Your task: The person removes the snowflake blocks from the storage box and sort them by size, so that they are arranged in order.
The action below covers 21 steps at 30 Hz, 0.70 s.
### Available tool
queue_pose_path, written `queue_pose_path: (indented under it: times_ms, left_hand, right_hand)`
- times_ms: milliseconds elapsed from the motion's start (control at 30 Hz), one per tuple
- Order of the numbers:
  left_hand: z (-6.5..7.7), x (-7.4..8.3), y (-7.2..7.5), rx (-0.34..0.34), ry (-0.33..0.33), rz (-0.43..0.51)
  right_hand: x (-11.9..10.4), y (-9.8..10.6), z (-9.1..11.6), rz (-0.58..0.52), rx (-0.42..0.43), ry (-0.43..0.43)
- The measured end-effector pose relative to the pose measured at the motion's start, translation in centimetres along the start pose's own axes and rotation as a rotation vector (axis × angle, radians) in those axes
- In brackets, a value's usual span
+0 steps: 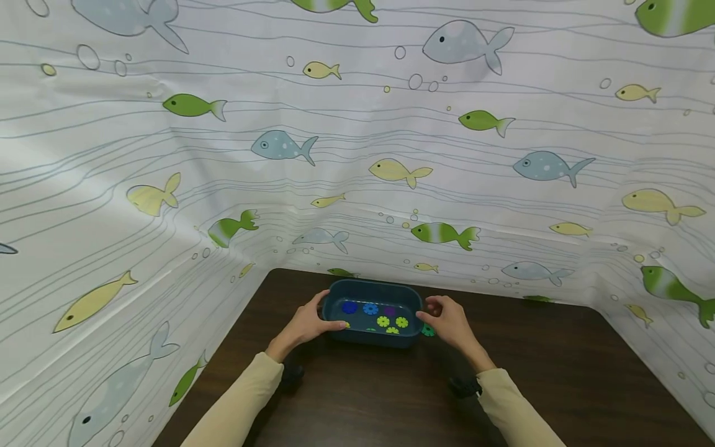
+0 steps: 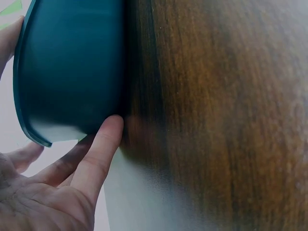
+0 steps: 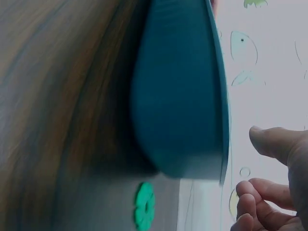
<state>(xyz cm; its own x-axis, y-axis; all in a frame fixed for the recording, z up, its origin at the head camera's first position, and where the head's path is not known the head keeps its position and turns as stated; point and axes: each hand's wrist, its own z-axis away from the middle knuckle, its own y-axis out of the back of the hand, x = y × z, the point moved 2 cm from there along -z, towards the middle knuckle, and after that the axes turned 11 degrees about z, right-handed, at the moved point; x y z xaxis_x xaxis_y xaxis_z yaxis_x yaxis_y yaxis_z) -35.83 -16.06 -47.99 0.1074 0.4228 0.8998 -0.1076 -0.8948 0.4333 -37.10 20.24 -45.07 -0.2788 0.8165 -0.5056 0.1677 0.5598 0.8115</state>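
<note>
A dark teal plastic basin (image 1: 371, 338) sits on the dark wooden table, with several small flower-shaped discs inside: a dark blue disc (image 1: 349, 307), a lighter blue disc (image 1: 370, 308), a purple disc (image 1: 390, 310) and yellow-green discs (image 1: 401, 322). My left hand (image 1: 309, 320) holds the basin's left end, thumb over the front rim and fingers against the outer wall. Beside the right end is my right hand (image 1: 451, 323); the right wrist view shows it apart from the basin, fingers loosely curled around nothing. A green flower-shaped disc (image 3: 144, 207) lies on the table just outside that end.
White sheeting (image 1: 357, 136) printed with fish rises behind the table and along both sides. The wooden tabletop (image 1: 368, 397) extends in front of the basin and to its right. Dark straps (image 1: 465, 386) are worn at the wrists, below pale sleeves (image 1: 519, 403).
</note>
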Motion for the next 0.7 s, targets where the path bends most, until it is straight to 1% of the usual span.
queue_pose_path:
  times_ms: [133,233,367,500,700]
  left_hand:
    - [0.0,0.0,0.0,0.01,-0.002,0.0]
    - [0.1,0.0,0.0,0.024,0.002,0.002]
    - [0.2,0.0,0.0,0.033,0.012,0.007]
    - [0.1,0.1,0.1,0.03,0.008,0.008]
    - [-0.1,-0.2,0.1,0.022,0.001,0.018]
  right_hand:
    - [-1.5,-0.5,-0.7,-0.004,-0.012,0.023]
    - [-2.4,-1.0,-1.2,-0.013,-0.034,0.037]
    - [-3.5,-1.7,-1.8,0.001,-0.068,0.076]
    - [-4.4,-2.6,-2.7,0.029,-0.105,0.104]
    - [-5.6,-4.4,-3.9,0.059,-0.165,0.113]
